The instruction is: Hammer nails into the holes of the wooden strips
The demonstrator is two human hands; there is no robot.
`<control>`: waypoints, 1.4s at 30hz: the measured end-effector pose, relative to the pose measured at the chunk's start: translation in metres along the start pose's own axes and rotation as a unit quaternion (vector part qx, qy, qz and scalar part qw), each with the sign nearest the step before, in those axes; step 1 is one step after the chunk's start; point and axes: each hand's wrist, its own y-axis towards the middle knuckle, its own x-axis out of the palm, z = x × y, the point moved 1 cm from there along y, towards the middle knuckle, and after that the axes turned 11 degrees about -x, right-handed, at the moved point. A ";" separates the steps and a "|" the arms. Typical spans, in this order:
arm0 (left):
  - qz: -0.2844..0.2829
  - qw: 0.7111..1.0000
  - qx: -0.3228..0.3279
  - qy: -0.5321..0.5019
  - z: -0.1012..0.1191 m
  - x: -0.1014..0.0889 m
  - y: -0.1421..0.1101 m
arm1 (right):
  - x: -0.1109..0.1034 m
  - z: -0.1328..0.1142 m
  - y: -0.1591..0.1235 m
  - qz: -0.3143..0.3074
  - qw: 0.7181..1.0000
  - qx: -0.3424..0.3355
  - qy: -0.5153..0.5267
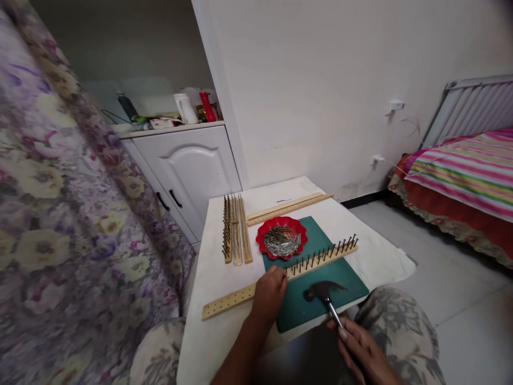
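My left hand (269, 295) is closed and rests on a long wooden strip (228, 302) with a row of holes, fingers pinched at the strip where its line of upright nails (324, 253) begins. What the fingertips pinch is too small to name. My right hand (363, 347) grips the handle of a claw hammer (323, 293), whose black head hovers just over the green cutting mat (340, 280). A red dish (264, 231) full of loose nails sits at the mat's far left corner.
Three nailed wooden strips (236, 235) lie side by side on the white table (216, 272), with two plain strips (286, 207) behind the dish. A floral curtain (60, 214) hangs left, a white cabinet (188, 166) stands behind, a bed (460, 187) at right.
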 end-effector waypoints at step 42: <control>0.053 0.998 -0.037 -0.016 -0.009 0.022 0.005 | 0.051 -0.082 0.048 -0.076 0.932 -0.134 -0.328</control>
